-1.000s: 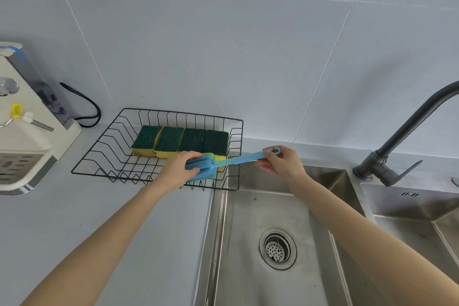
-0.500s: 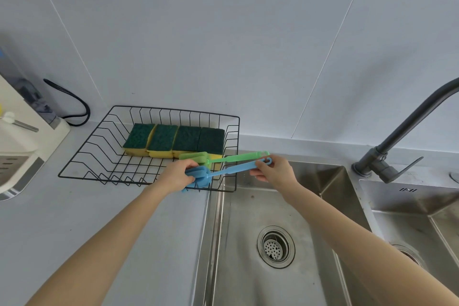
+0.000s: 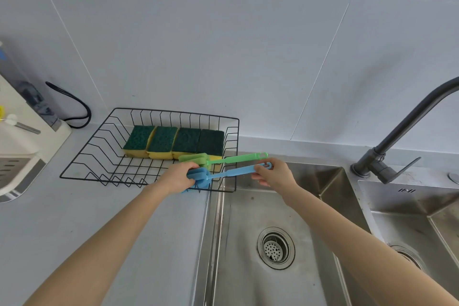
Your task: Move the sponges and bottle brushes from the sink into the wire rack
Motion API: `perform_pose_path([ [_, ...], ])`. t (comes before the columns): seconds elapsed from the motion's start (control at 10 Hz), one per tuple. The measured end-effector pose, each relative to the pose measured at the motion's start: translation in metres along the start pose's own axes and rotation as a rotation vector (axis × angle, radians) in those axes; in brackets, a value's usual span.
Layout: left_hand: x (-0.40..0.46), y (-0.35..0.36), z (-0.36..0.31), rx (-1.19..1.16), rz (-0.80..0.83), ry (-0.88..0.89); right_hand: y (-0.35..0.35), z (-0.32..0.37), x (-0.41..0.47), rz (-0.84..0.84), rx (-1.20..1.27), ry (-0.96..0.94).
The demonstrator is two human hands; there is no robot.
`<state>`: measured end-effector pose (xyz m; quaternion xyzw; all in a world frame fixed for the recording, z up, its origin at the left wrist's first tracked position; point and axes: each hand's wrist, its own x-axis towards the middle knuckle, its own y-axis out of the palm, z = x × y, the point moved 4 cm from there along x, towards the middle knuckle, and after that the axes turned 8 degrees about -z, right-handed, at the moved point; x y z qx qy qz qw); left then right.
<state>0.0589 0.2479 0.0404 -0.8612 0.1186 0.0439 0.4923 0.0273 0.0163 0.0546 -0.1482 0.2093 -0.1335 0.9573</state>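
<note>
Blue bottle brush (image 3: 231, 173) across wire rack's (image 3: 104, 129) corner nearest the sink (image 3: 248, 268): left hand (image 3: 177, 177) closed on soft head, right hand (image 3: 273, 172) pinching stiff handle; probably light, best held by both ends

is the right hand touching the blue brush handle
Touching. The head view shows the right hand pinching the looped end of the blue brush.

Dark grey faucet (image 3: 407, 126) at worktop (image 3: 74, 218) back right, lever handle forward. White appliance (image 3: 22, 136) at left edge, black cable (image 3: 74, 107) looping behind it. Round drain strainer (image 3: 275, 248). Second basin drain (image 3: 407, 257) far right. Grey tiled wall (image 3: 223, 45).
</note>
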Motion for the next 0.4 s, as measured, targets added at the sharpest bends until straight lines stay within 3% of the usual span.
perform_pose_path([
  [0.3, -0.014, -0.013, -0.009, 0.143, 0.015, -0.013, -0.012, 0.009, -0.009, 0.095, -0.367, -0.056],
  [0.4, -0.019, -0.024, -0.017, 0.142, -0.023, -0.016, -0.026, 0.018, -0.019, 0.049, -0.522, -0.085],
])
